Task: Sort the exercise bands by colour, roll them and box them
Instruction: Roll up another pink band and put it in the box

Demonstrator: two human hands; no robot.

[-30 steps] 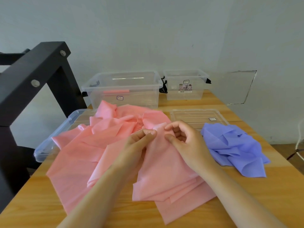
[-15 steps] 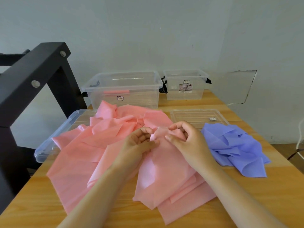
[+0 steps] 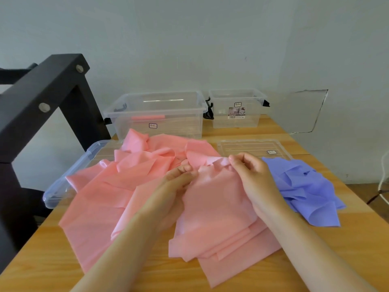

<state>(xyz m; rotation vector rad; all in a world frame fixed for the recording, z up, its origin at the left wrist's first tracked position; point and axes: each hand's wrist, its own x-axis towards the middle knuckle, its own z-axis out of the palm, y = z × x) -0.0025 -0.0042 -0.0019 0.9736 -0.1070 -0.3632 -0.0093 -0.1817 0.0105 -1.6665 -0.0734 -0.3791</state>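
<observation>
Bands in the pink heap (image 3: 101, 197) mid-bench look thin, limp and light, probably clingy, so I judge a short end the best hold. My left grip (image 3: 179, 178) and right grip (image 3: 250, 175) pinch the top pink band (image 3: 214, 203) along its far end. Purple bands (image 3: 303, 186) lie by the right edge. At the far edge, the large box (image 3: 179, 123) holds one pink roll (image 3: 147, 118); the small box (image 3: 219, 123) shows only its label.

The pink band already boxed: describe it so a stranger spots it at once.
At the far end of the wooden table, by the wall, a large clear box stands left of a small clear box. Inside the large one lies a pink roll. It alone is rolled and boxed; the other pink bands lie in a loose heap.
</observation>
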